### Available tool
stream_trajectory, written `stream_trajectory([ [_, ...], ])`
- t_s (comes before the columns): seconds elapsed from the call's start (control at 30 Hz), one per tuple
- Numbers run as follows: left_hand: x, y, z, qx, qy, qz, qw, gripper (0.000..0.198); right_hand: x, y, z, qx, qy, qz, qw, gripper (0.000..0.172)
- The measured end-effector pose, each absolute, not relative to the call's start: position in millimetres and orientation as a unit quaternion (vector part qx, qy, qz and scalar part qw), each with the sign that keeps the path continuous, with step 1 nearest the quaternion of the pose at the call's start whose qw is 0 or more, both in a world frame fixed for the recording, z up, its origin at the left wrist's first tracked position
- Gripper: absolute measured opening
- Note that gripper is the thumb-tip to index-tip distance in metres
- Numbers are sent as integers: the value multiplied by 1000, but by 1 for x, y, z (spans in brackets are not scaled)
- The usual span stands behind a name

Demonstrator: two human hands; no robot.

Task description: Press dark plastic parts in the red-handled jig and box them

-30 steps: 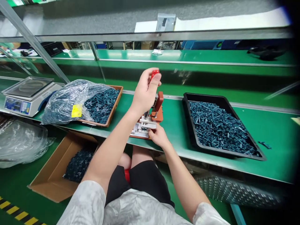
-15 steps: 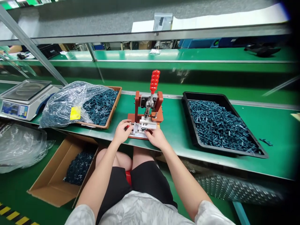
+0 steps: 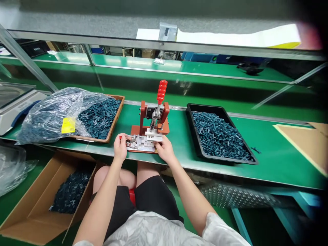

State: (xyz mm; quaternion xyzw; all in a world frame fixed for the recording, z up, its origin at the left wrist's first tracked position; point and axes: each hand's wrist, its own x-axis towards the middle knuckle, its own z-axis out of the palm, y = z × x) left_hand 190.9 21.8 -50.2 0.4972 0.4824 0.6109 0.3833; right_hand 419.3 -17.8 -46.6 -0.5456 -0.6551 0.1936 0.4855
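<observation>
Left hand [image 3: 120, 147] down from upright red lever [image 3: 161, 91], pinching jig [image 3: 142, 143], right hand [image 3: 164, 150] gripping jig

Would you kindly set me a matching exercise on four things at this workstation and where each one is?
Things: 1 red ribbed lever handle; 2 black plastic tray; 3 brown cardboard box; 4 grey weighing scale.
Places: A far left on the green table; B below the table edge; C upright atop the red-brown press; D right of the press.
Pairs: 1-C, 2-D, 3-B, 4-A.
</observation>
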Motion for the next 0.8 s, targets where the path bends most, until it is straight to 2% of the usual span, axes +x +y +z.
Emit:
stream_trajectory([
  [0.13,196,-19,-58,515,540,622,239,53,416,-39,-41,-564,-651,141,488,15],
  [0.2,199,-58,-68,521,562,607,211,58,409,-61,-45,-571,-639,125,501,10],
  [0.23,201,-80,-74,524,567,588,242,57,403,-75,-49,-567,-638,128,505,8],
  [0.3,205,-123,-85,520,553,527,383,52,386,-106,-59,-539,-664,171,489,6],
  [0.4,212,-169,-94,450,538,448,554,44,354,-145,-77,-492,-722,259,412,12],
  [0.57,189,-183,-109,264,603,454,601,48,327,-160,-85,-455,-765,334,311,27],
  [0.67,125,-170,-121,225,659,493,522,54,362,-142,-63,-451,-775,273,348,31],
  [0.73,60,-160,-127,248,722,517,388,53,414,-126,-43,-498,-752,161,402,22],
  [0.8,-11,-153,-130,258,803,477,248,50,483,-110,-25,-577,-691,24,435,16],
])
